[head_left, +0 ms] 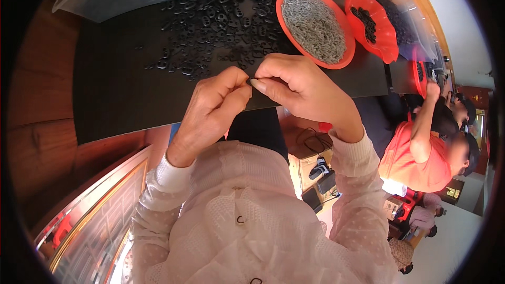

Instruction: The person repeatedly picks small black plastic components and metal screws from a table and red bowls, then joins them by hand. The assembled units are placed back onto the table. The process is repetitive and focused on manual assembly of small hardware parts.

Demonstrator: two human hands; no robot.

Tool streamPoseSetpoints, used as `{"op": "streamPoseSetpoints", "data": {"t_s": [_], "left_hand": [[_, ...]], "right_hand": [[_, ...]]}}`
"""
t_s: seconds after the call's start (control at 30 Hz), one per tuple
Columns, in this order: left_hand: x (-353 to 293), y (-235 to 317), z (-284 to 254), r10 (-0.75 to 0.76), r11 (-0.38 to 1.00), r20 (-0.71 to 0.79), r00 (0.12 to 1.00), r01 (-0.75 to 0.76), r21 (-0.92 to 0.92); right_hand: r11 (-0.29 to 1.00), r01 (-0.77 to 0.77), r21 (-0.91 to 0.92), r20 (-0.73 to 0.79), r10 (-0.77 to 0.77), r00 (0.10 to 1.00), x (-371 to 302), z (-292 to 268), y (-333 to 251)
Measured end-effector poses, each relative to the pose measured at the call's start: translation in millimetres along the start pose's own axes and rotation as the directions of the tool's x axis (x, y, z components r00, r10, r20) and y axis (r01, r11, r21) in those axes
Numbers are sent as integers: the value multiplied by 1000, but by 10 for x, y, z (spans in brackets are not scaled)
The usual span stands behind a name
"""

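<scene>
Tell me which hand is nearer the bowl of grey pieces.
Right. The right hand is close to the near side of the bowl; the left hand is farther off, toward the person's left.

The left hand and right hand pinch a small dark piece at the desk, near scattered black parts.

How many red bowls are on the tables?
3 that I can see: a round bowl of grey bits, a wavy bowl beside it, and a partly seen bowl farther right, near another person's hand. More may be hidden.
</scene>
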State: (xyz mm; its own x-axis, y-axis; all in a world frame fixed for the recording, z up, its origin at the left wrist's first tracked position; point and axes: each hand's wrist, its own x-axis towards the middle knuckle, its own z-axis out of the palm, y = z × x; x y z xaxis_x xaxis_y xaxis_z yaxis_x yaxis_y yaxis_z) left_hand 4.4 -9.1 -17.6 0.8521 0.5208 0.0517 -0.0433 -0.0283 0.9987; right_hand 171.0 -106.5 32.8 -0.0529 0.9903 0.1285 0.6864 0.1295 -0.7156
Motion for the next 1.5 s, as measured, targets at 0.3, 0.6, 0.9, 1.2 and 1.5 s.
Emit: {"op": "streamPoseSetpoints", "data": {"t_s": [0.3, 0.6, 0.9, 1.2, 1.5], "left_hand": [[13, -97, 53, 80, 995, -38, 996, -77, 66], [15, -103, 48, 60, 997, -34, 998, -58, 53], [-5, 2, 34, 30, 997, 2, 1000, -30, -65], [-15, 35, 27, -14, 998, -13, 1000, 13, -66], [-16, 39, 17, -13, 998, -12, 1000, 12, -66]], "right_hand": [[986, -2, -165, -35, -4, 999, -86, 80, -43], [951, -25, -307, -91, -4, 996, -96, 173, -104], [990, 19, -143, -246, -54, 968, -86, 324, 30], [951, 80, -297, -222, -150, 963, -113, -46, 119], [762, -308, -570, -251, 196, 948, 39, -752, 887]]}}
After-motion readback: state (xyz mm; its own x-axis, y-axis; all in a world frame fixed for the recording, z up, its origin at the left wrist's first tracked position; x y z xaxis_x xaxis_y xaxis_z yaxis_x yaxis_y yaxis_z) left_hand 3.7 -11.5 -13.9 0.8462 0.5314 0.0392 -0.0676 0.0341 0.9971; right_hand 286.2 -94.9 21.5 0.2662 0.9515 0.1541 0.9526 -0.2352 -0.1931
